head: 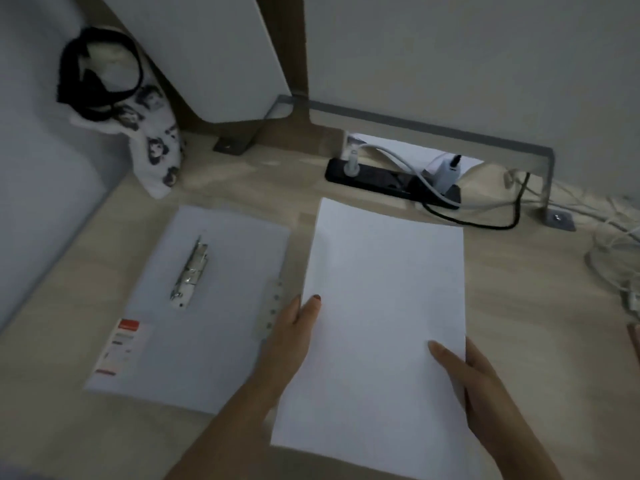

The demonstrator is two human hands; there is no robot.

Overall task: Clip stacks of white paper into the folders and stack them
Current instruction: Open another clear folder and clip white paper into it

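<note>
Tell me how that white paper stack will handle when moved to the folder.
Held by the left hand and right hand at its side edges, the paper stack looks thin, so probably floppy and light. Sheets seem unbound, may fan apart.

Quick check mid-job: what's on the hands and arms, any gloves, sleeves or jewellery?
Both the left hand and the right hand are ungloved, with no rings or watch showing. No sleeves are in view along the arms. The left thumbnail carries dark red polish.
</note>
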